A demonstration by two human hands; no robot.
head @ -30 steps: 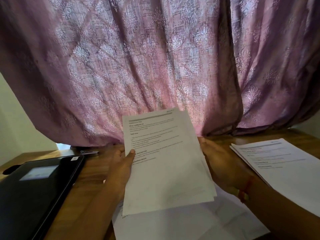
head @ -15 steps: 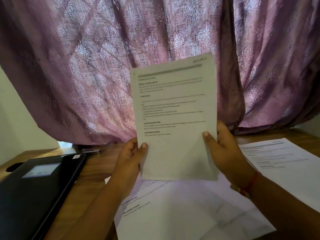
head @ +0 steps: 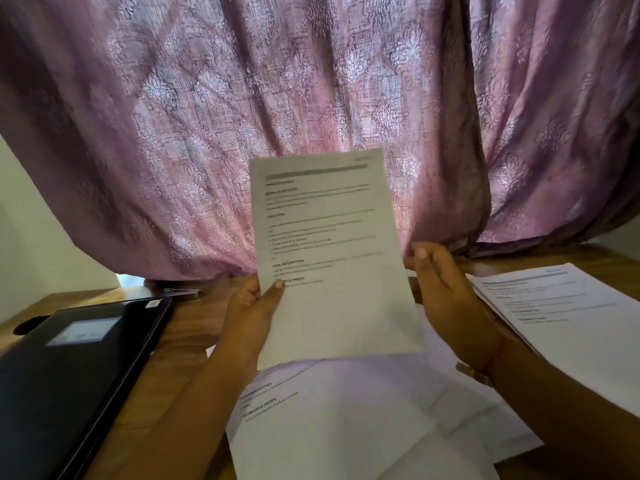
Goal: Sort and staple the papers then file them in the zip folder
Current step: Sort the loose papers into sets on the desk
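1. Sorting underway: left hand (head: pixel 249 317) pinching printed sheet (head: pixel 329 251) upright above bench (head: pixel 187 327) middle; right hand (head: pixel 446 299) at its right edge, grip unclear.
2. One pile (head: pixel 561 320) at right edge; loose papers (head: pixel 346 420) at near edge.
3. Unstapled as far as visible; black zip folder (head: pixel 69 368) at left edge, closed.

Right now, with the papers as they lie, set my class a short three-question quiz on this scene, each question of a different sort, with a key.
1. True or false: the left hand holds the raised sheet with its thumb on the printed face.
2. Which lies at the table's left side? A) a black zip folder B) a green mug C) a laptop showing video
3. Fill in: the separate stack of papers lies to the ___ of the right hand.

Key: 1 true; 2 A; 3 right
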